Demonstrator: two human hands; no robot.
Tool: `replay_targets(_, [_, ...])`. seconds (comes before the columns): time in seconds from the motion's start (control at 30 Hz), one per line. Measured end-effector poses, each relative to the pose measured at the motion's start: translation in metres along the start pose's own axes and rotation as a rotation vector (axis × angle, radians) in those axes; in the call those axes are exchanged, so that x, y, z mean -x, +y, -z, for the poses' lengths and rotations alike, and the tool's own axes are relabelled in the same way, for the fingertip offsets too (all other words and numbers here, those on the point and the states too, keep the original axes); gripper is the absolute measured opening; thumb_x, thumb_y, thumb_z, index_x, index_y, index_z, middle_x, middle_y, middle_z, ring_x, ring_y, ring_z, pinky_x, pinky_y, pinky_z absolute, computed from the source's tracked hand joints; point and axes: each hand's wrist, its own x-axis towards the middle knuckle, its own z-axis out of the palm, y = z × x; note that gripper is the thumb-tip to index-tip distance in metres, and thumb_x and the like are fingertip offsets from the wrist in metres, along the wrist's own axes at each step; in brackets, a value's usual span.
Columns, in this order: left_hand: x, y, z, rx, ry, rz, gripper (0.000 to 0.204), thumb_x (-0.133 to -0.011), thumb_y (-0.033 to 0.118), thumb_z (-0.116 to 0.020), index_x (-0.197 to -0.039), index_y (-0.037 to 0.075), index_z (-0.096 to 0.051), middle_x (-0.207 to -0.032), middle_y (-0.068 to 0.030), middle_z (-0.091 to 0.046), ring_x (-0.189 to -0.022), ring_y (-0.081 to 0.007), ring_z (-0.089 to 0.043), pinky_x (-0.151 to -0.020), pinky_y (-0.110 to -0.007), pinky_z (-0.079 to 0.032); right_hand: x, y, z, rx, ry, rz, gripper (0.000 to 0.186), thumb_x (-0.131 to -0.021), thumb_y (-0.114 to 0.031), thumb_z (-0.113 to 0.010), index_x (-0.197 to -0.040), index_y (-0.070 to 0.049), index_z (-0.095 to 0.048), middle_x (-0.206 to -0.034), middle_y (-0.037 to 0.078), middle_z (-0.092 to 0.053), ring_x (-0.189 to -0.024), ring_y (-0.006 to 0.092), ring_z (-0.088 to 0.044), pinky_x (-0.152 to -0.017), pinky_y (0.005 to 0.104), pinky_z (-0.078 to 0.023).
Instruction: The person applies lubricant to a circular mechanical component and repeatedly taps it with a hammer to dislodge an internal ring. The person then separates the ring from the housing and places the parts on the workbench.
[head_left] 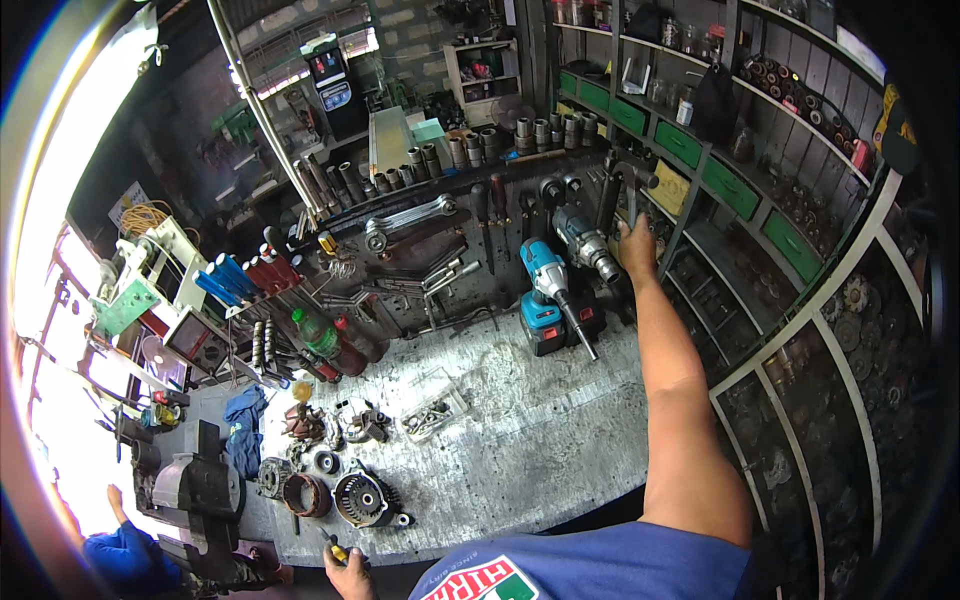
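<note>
My right arm stretches to the tool rack behind the bench. My right hand [637, 245] is closed round the handle of what looks like a hammer [633, 190], its head up beside the hanging tools. Low at the bench's front edge, my left hand [348, 577] grips a screwdriver [340, 552] with a yellow and black handle. Beyond that hand lie alternator parts: a finned housing [362, 498], a copper-wound stator ring [305, 494], a pulley-like ring [326, 462] and a claw-shaped rotor [300, 424]. A clear tray of small parts [432, 415] sits farther right.
Two cordless power tools, a blue impact wrench [545, 285] and a grey-blue one [588, 245], stand near my right forearm. Bottles [322, 338] and screwdrivers [250, 278] line the left back. A bench vise [195, 480] is at left, with another person's blue sleeve [130, 560] beyond.
</note>
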Motion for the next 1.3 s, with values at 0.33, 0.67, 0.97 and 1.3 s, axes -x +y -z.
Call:
replay_targets(0.33, [0.02, 0.017, -0.015, 0.032, -0.061, 0.097, 0.046, -0.097, 0.003, -0.069, -0.141, 0.003, -0.057, -0.094, -0.0024, -0.062, -0.073, -0.012, -0.062, -0.063, -0.029, -0.053, 0.015, 0.028, 0.016, -0.032, -0.078, 0.022, 0.06, -0.1, -0.031, -0.078, -0.146, 0.0, -0.056, -0.122, 0.03, -0.075, -0.115, 0.0517, -0.071, -0.098, 0.0541, -0.056])
replay_targets(0.67, [0.008, -0.001, 0.005, 0.058, -0.114, 0.165, 0.048, -0.088, 0.0, -0.074, -0.134, -0.004, -0.062, -0.095, -0.0034, -0.063, -0.079, -0.011, -0.06, -0.07, -0.028, -0.053, 0.242, 0.072, 0.116, -0.053, 0.02, -0.173, 0.052, -0.105, -0.018, -0.069, -0.147, 0.01, -0.055, -0.141, 0.033, -0.066, -0.134, 0.0463, -0.064, -0.114, 0.0476, -0.05])
replay_targets(0.97, [0.032, -0.032, 0.12, -0.039, -0.285, 0.017, 0.052, -0.094, 0.012, -0.076, -0.142, -0.001, -0.062, -0.114, -0.0072, -0.072, -0.103, -0.0159, -0.067, -0.094, -0.033, -0.056, 0.599, -0.159, 0.207, -0.297, -0.905, 0.325, 0.026, -0.095, -0.012, -0.07, -0.117, 0.002, -0.071, -0.105, 0.026, -0.075, -0.098, 0.0474, -0.073, -0.089, 0.0507, -0.058])
replay_targets(1.3, [0.18, -0.114, 0.406, -0.064, 0.491, 0.268, 0.034, -0.101, 0.025, -0.077, -0.125, 0.001, -0.074, -0.098, -0.0087, -0.077, -0.091, -0.0164, -0.072, -0.088, -0.035, -0.059, 0.786, -0.41, 0.161, -0.368, -1.815, 1.007, 0.033, -0.096, -0.017, -0.077, -0.124, -0.001, -0.075, -0.119, 0.025, -0.077, -0.115, 0.0422, -0.074, -0.102, 0.0463, -0.059])
